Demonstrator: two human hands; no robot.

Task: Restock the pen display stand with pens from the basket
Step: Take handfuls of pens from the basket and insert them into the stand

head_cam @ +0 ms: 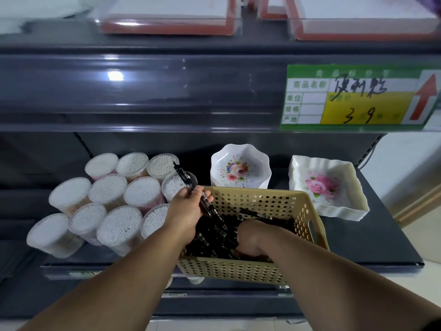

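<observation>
A tan perforated basket (260, 199) stands on the dark lower shelf, holding a heap of black pens (214, 244). My left hand (183, 211) is at the basket's left rim and grips several black pens (185, 179) whose ends stick up and to the left over the swab tubs. My right hand (249, 238) is down inside the basket among the pens, fingers curled into the heap; what it holds is hidden. No pen display stand is in view.
Several clear tubs of cotton swabs (107, 189) lie left of the basket. A stack of floral bowls (241, 167) stands behind it, a square floral dish (327, 185) to its right. A shelf rail with a green and yellow price tag (353, 99) hangs overhead.
</observation>
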